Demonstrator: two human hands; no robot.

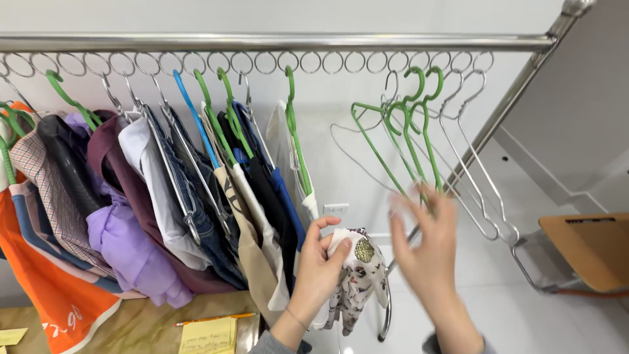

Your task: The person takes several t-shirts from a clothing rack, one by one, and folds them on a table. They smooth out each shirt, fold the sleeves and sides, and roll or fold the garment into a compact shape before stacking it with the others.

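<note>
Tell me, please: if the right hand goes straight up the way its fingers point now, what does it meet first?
Most likely the empty green hangers. The right hand is blurred, with its fingertips already at their lower ends, so contact may be there already. The metal rail lies further up. Depth is hard to judge.

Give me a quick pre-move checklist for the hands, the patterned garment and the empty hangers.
1. Left hand grips the white patterned garment: ok.
2. Right hand at the empty green hangers: ok, though blurred.
3. Right fingers closed on a hanger: cannot tell.
4. Empty hangers hooked in the rail rings: ok.
5. Garment hangs free below the left hand: ok.
6. Garment's opening found for the hanger: cannot tell, the cloth is bunched.
</note>
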